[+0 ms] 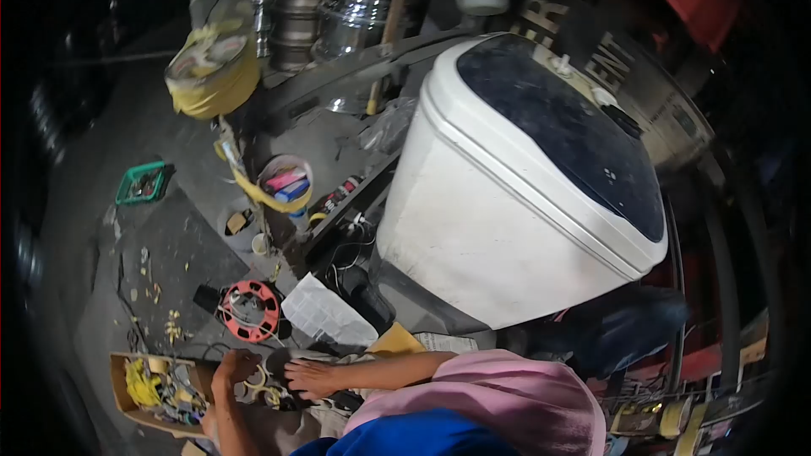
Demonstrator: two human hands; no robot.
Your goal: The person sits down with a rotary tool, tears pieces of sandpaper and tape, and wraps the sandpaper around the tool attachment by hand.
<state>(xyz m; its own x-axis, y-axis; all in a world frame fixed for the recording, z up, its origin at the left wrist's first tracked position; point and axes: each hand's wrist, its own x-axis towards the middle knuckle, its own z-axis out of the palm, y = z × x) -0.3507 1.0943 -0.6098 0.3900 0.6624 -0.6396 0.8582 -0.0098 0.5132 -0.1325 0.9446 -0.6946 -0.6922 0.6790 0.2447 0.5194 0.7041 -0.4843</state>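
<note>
My left hand (238, 365) is bent at the wrist beside a cardboard box, its fingers curled and dark in shadow. What those fingers hold, if anything, I cannot make out. To its right, my right hand (312, 378) lies palm down with the fingers spread, over my lap. Between the two hands sit several pale rings (263, 390) that look like tape rolls, partly hidden. The cardboard box (117, 382) at lower left holds a yellow crumpled thing (142, 382) and a jumble of small parts. Just above my hands is a red-orange cable reel (251, 311).
A big white tub-like body (473, 203) with a dark top fills the right. A pale sheet (329, 311) lies before it. Farther back stand a yellow-wrapped stand (211, 93), a bucket of coloured items (304, 171), a green basket (127, 188) and shiny metal stacks (355, 8).
</note>
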